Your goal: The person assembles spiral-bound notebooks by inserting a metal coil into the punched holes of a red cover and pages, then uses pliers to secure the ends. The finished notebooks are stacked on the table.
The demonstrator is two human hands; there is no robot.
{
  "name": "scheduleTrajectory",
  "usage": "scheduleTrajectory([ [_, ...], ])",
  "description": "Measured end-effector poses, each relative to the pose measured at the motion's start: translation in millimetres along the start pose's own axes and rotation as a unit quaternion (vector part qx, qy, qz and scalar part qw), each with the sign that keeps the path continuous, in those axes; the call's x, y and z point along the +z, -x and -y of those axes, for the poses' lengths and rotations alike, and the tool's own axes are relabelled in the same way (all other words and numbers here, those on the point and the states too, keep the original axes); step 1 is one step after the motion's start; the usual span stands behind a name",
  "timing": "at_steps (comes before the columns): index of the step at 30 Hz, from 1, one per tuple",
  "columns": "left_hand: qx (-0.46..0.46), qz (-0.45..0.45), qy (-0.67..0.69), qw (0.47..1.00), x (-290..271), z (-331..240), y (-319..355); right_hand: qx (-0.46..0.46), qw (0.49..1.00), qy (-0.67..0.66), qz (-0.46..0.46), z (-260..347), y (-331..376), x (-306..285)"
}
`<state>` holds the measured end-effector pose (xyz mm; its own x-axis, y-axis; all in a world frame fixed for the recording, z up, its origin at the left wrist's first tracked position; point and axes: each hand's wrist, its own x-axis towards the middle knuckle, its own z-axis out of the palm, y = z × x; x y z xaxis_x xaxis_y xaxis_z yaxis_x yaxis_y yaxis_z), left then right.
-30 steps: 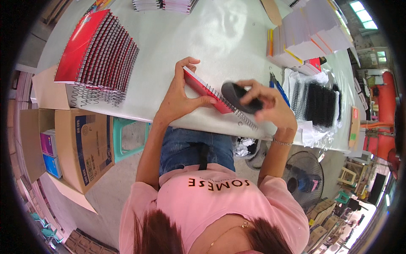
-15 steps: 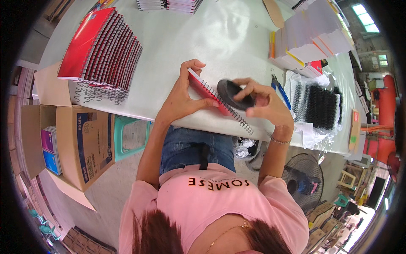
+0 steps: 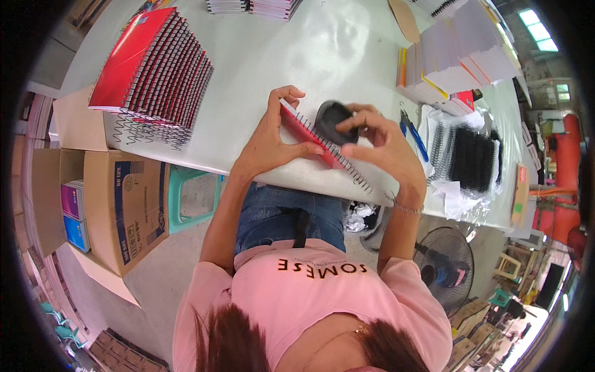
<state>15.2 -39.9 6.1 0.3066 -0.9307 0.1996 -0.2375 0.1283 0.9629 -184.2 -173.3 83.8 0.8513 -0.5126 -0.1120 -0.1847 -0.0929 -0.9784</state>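
Observation:
My left hand [image 3: 268, 144] grips a red notebook [image 3: 299, 128] on a slant above the table's near edge, its thumb along the cover and its fingers behind. A wire spiral [image 3: 355, 173] runs along the notebook's edge, and its loose tail sticks out past the lower right end. In my right hand [image 3: 389, 146] is a dark, rounded, disc-like object [image 3: 331, 119], pressed against or very close to the spiral. Motion blurs it, and its exact kind cannot be made out. My right fingers curl over its near side.
Red spiral notebooks [image 3: 131, 65] with dangling wire tails are stacked at the left. Blue-handled cutters [image 3: 416, 139] lie right of my right hand, beside a pile of black spirals [image 3: 468, 155]. Paper blocks [image 3: 455, 56] stand far right. Below the table are a carton [image 3: 141, 217] and a fan [image 3: 443, 270].
The dark disc-like object and my right hand have moved slightly up and left along the spiral. My left hand still holds the notebook in nearly the same place.

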Motion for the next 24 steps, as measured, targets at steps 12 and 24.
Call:
scheduleTrajectory([
  [12,0.015,-0.005,-0.014,1.0,1.4,-1.9,-4.2,-0.003,0.966,0.231,-0.115,-9.4,-8.0,7.6],
  [24,-0.004,-0.004,0.013,1.0,1.0,-4.2,-3.1,0.021,0.998,-0.04,-0.038,-9.5,1.0,7.4],
])
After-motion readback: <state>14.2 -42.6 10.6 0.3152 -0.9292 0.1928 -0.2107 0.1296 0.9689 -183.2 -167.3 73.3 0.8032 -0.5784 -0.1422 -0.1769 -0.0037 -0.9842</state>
